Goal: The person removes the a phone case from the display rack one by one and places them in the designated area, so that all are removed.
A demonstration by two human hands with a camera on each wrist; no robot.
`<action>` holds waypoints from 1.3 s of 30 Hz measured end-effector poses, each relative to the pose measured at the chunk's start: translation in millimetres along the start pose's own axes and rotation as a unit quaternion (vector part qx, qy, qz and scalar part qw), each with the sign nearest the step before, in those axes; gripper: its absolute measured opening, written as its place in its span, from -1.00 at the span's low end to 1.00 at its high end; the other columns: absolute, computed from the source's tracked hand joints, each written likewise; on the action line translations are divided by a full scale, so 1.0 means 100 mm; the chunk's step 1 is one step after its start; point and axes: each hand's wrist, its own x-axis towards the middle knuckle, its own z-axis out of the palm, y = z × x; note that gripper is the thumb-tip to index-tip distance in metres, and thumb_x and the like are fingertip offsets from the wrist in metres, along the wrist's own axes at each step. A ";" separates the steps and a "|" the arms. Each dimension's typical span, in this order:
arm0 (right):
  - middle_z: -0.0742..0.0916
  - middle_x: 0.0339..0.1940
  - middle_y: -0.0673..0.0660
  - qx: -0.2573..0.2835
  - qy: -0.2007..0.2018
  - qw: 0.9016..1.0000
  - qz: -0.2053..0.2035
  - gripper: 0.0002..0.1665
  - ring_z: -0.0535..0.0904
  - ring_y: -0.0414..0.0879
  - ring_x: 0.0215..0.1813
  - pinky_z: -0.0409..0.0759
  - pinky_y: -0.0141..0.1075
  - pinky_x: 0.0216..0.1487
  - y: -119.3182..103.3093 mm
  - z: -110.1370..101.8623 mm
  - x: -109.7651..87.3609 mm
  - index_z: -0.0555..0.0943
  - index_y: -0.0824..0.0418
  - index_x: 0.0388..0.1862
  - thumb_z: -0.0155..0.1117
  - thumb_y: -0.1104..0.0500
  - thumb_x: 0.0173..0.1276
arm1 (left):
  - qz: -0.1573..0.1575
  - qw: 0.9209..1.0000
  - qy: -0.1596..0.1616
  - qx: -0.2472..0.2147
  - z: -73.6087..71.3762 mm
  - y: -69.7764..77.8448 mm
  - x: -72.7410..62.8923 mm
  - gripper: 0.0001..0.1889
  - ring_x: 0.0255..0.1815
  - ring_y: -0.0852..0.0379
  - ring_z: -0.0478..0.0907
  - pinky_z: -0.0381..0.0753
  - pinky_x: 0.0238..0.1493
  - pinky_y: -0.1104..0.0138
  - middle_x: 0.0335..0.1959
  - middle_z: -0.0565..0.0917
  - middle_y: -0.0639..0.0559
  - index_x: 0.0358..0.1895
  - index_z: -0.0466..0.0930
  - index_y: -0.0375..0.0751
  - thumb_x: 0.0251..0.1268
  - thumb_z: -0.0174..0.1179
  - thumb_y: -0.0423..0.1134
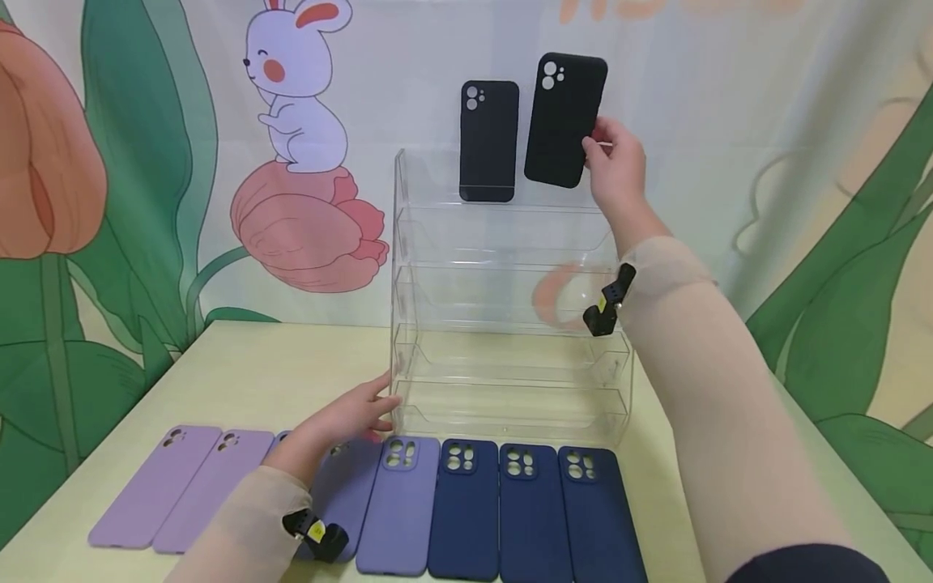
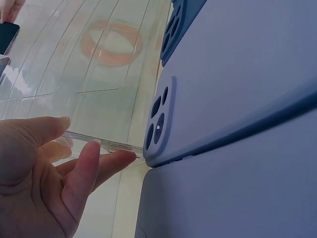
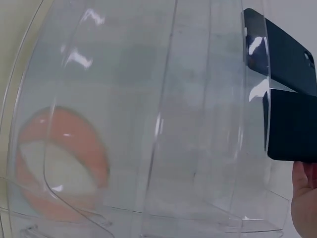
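My right hand [image 1: 616, 162] pinches a black phone case [image 1: 564, 121] by its right edge, above the top tier of a clear tiered display rack [image 1: 503, 243]. Another black phone case [image 1: 488, 142] stands upright in that top tier, just left of the held one. Down at the rack's lower left side is my left hand [image 1: 350, 421]; in the left wrist view its thumb and fingers [image 2: 88, 166] lie on either side of the clear side panel [image 2: 106, 143]. The right wrist view shows the held case's lower end close to the rack's top front lip.
On the table [image 1: 321, 356] before the rack lies a row of phone cases: lilac ones [image 1: 156, 486] at left, a periwinkle one [image 1: 399, 510] in the middle, dark blue ones [image 1: 466, 518] at right. A printed curtain [image 1: 437, 48] hangs behind.
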 end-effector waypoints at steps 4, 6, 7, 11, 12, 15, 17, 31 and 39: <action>0.54 -0.04 0.08 0.036 -0.008 0.999 0.000 -0.62 0.47 -0.13 0.03 0.47 -0.35 0.10 -0.06 -0.07 -0.04 0.48 0.18 0.20 0.02 0.21 0.44 | -0.004 1.000 0.001 -0.001 0.00 0.00 -0.01 -0.36 0.04 -0.27 0.51 0.61 -0.29 0.17 0.31 0.22 -0.45 0.50 -0.20 -0.10 0.48 -0.11 -0.19; 0.53 -0.08 0.06 0.043 -0.019 0.999 0.002 -0.63 0.47 -0.13 0.02 0.47 -0.34 0.09 -0.07 -0.10 -0.08 0.49 0.19 0.18 0.03 0.21 0.44 | -0.006 1.000 0.000 -0.001 0.00 0.00 -0.01 -0.36 0.04 -0.27 0.51 0.61 -0.30 0.18 0.30 0.23 -0.44 0.50 -0.20 -0.10 0.49 -0.12 -0.21; 0.53 -0.10 0.05 0.047 -0.025 0.999 0.003 -0.63 0.48 -0.13 0.02 0.47 -0.33 0.09 -0.08 -0.11 -0.11 0.49 0.20 0.18 0.03 0.22 0.43 | -0.006 1.000 0.000 -0.003 0.00 0.00 -0.01 -0.36 0.04 -0.26 0.51 0.61 -0.30 0.18 0.30 0.23 -0.44 0.50 -0.20 -0.09 0.49 -0.12 -0.21; 0.52 -0.13 0.04 0.048 -0.051 0.998 0.003 -0.60 0.49 -0.11 0.01 0.48 -0.29 0.08 -0.08 -0.19 -0.24 0.46 0.24 0.23 0.03 0.24 0.43 | 0.000 1.000 -0.002 -0.002 0.00 0.01 0.02 -0.36 0.05 -0.27 0.51 0.61 -0.30 0.19 0.31 0.21 -0.45 0.50 -0.22 -0.08 0.49 -0.13 -0.21; 0.52 -0.12 0.05 0.045 -0.059 0.997 0.001 -0.58 0.50 -0.11 0.02 0.49 -0.28 0.08 -0.08 -0.21 -0.29 0.45 0.25 0.25 0.03 0.25 0.43 | 0.000 1.000 -0.001 -0.001 0.00 0.01 0.02 -0.36 0.05 -0.27 0.51 0.61 -0.29 0.19 0.33 0.18 -0.44 0.50 -0.22 -0.08 0.49 -0.13 -0.21; 0.52 -0.08 0.08 0.033 -0.084 0.996 -0.001 -0.55 0.51 -0.09 0.04 0.49 -0.26 0.08 -0.03 -0.25 -0.46 0.42 0.25 0.29 0.03 0.23 0.44 | -0.008 1.000 0.001 0.005 0.01 0.00 0.02 -0.35 0.05 -0.26 0.51 0.60 -0.27 0.19 0.37 0.11 -0.43 0.50 -0.24 -0.08 0.49 -0.13 -0.21; 0.53 -0.05 0.11 0.024 -0.101 0.995 0.000 -0.54 0.51 -0.07 0.05 0.49 -0.25 0.08 0.02 -0.28 -0.58 0.40 0.24 0.30 0.03 0.21 0.44 | -0.013 1.000 0.004 0.008 0.01 0.00 0.01 -0.36 0.05 -0.25 0.51 0.60 -0.26 0.20 0.38 0.09 -0.41 0.50 -0.23 -0.07 0.49 -0.13 -0.21; 0.53 0.00 0.27 -0.002 -0.153 0.988 0.011 -0.50 0.52 -0.30 -0.12 0.53 -0.40 -0.09 0.56 -0.69 -1.35 0.35 0.42 0.29 0.05 0.22 0.44 | -0.005 1.000 -0.006 -0.001 0.02 0.01 0.00 -0.34 0.07 -0.29 0.49 0.60 -0.23 0.16 0.41 0.02 -0.41 0.50 -0.24 -0.09 0.49 -0.12 -0.17; 0.55 0.04 0.36 -0.021 -0.190 0.981 0.038 -0.46 0.56 -0.34 -0.12 0.54 -0.40 -0.10 0.77 -0.91 -1.85 0.32 0.41 0.31 0.04 0.16 0.45 | -0.015 1.000 0.000 -0.003 0.01 0.01 0.01 -0.35 0.08 -0.28 0.48 0.60 -0.23 0.19 0.42 -0.02 -0.39 0.49 -0.26 -0.14 0.50 -0.14 -0.18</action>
